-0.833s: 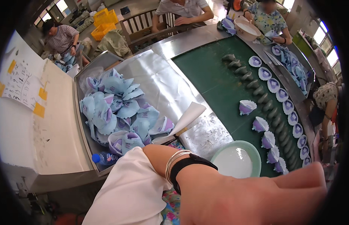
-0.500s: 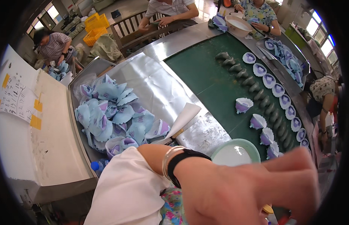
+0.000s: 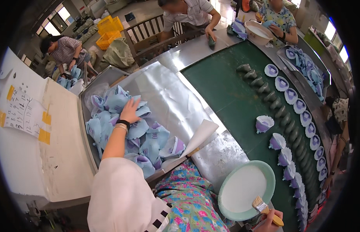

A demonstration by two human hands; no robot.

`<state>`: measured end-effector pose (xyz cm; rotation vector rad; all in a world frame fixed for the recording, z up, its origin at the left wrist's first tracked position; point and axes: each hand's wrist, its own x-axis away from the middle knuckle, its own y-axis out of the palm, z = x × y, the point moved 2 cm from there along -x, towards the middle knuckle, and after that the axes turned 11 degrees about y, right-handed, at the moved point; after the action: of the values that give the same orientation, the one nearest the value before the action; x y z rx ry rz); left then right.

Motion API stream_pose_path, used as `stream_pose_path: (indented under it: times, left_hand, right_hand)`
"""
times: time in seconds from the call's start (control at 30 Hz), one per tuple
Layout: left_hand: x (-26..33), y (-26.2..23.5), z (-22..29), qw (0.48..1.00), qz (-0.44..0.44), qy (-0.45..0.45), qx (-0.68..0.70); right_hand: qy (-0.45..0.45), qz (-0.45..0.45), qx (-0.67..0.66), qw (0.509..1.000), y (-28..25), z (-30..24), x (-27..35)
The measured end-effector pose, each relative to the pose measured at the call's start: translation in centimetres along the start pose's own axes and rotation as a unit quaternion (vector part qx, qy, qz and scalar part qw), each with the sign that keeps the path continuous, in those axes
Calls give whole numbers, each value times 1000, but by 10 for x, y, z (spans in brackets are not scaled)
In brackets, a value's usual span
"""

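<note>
The table is largest, with one green surface set into it; at its left stands one metal tray with a heap of blue-and-lilac pieces, too tangled to count. On the green lie three lines: dark rounded forms, well over ten; outer lilac cups, at least ten; and inner lilac cups, four distinct, the rest overlapping toward the lower edge. One pale green bowl of white liquid sits between tray and cups. The left hand lies on the heap, fingers spread, directly over the pieces and far nearer them than the right hand, which grips the one brush by its handle. The brush's long axis slants from bristles at upper left, over the bowl's near rim, to handle at lower right.
</note>
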<state>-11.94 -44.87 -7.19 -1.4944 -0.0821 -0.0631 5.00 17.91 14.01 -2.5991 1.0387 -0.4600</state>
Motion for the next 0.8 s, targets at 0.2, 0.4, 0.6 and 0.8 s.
stream_pose_path:
  times: [0.2,0.4,0.6,0.8]
  left_hand:
    - [-28,12,-57,950,218,-127,184]
    - [-56,27,-40,967,115,-204,103]
    - [-114,-57,25,945,-190,104,246]
    - [-196,-41,114,829,-473,204,218]
  right_hand:
    - [10,10,33,999,25,-6,-9]
    - [19,-8,79,997,52,-20,-15]
    - [44,-4,71,996,71,-33,-20]
    - [17,-22,93,995,73,-31,-23]
